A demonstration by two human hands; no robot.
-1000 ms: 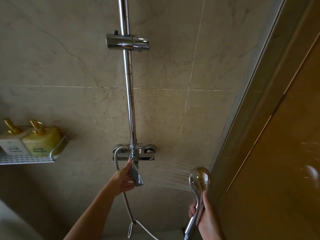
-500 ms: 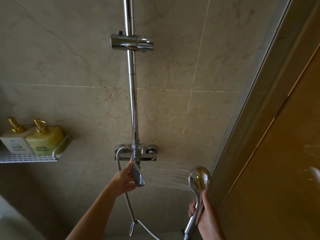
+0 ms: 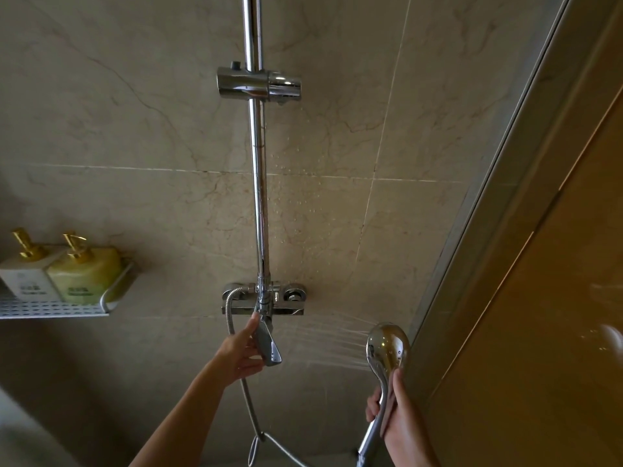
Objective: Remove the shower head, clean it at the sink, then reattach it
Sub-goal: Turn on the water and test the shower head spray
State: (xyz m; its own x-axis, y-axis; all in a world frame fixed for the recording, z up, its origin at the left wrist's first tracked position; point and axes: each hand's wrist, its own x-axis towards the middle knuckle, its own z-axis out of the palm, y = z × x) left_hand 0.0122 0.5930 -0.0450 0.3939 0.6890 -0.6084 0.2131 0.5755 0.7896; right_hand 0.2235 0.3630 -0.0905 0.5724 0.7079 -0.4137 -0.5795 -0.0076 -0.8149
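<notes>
Now the shower head (image 3: 387,345) is gripped by its handle in the right hand (image 3: 403,423), fingers (image 3: 372,406) curled round the chrome stem, thumb laid along it. Water is sprayed from its face leftward, toward the left hand (image 3: 240,352). There the mixer lever (image 3: 268,343) is held, fingers wrapped behind it and the thumb pressed up near its base. Just above that hand the mixer valve (image 3: 293,299) is fixed to the tiled wall (image 3: 135,112), and the metal hose (image 3: 247,404) is looped down past the wrist. High above both hands the slide-rail holder (image 3: 259,83) is seen unoccupied on the riser rail (image 3: 259,197). Well left of the left hand, a white perforated shelf (image 3: 50,310) is loaded with two gold-pump bottles: a white bottle (image 3: 25,276) and a yellow-green bottle (image 3: 86,274). Their labels carry print too small to be read.
</notes>
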